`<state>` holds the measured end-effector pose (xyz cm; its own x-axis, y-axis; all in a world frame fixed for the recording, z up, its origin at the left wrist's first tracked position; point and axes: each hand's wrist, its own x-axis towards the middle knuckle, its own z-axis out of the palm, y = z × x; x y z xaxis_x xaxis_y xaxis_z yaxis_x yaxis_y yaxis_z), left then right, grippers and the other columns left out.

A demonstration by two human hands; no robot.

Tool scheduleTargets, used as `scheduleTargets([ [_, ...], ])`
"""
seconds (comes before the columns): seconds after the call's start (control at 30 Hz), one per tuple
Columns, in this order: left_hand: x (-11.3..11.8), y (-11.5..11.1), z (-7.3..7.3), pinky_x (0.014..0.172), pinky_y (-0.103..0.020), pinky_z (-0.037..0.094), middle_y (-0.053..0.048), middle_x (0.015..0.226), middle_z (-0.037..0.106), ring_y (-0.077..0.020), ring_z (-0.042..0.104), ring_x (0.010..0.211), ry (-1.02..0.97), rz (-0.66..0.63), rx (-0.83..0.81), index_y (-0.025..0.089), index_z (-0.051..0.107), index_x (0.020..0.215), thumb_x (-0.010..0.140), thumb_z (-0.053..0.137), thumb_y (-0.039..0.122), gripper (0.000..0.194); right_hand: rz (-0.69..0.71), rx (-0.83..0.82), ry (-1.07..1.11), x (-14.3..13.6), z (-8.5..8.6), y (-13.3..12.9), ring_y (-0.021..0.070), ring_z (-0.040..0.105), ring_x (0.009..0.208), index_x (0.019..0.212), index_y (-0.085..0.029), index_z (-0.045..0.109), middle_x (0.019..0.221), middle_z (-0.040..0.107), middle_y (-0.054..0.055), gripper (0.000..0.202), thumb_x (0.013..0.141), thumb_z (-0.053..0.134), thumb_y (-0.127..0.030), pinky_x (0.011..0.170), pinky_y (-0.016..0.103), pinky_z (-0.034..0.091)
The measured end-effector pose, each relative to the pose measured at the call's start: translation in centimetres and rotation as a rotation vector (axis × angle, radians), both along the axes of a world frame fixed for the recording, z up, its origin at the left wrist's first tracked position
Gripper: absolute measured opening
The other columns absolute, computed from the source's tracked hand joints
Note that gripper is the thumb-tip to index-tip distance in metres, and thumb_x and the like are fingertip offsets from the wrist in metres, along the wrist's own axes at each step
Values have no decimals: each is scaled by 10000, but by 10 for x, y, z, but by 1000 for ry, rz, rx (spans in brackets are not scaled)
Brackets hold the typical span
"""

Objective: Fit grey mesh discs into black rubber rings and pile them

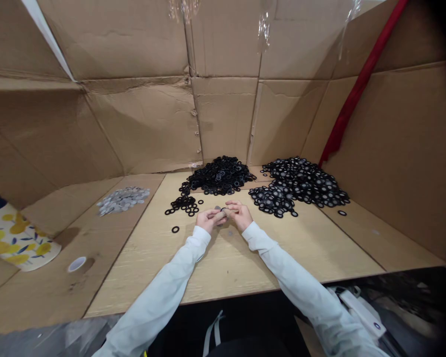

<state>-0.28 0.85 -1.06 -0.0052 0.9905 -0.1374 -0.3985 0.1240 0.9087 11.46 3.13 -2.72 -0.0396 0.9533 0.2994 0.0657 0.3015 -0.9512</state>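
My left hand (207, 219) and my right hand (240, 214) meet over the middle of the wooden board, fingertips together around a small black ring (223, 209). Both hands have their fingers closed on it. A few grey discs (217, 208) lie close by the fingers. Beyond my hands rises a pile of black rings (223, 174), with a smaller group of loose rings (183, 202) to its left. On the right is a large heap of black rings with grey centres (305, 181). Grey discs (123, 199) are piled on the left.
Cardboard walls (223, 119) enclose the back and sides. A floral-patterned container (18, 233) and a small white roll (77, 264) stand at the left. Red cloth (351, 99) hangs at the right. The board's front edge crosses beneath my forearms.
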Motion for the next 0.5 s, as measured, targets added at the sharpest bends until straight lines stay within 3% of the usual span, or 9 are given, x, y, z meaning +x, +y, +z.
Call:
scheduleTargets([
  [0.27,2,-4,0,638,-336,481,-33,535,604,-143,576,488,78,3,94,73,575,569,316,748,179,325,22,-3,42,-4,-2,-1,149,460,735,439,-163,521,609,470,5,203,594,526,-294,703,267,361],
  [0.4,5,-3,0,570,-290,467,-19,487,585,-122,555,447,99,50,93,87,559,574,346,741,186,308,-128,36,-30,-6,-1,-3,145,455,773,495,-160,536,750,463,22,161,591,540,-291,738,269,353],
  [0.5,3,1,0,560,-275,459,-16,484,582,-117,553,450,92,53,88,92,554,579,355,737,189,306,-164,98,-129,-4,0,-4,149,448,802,552,-164,556,798,451,30,137,609,533,-287,756,276,345],
])
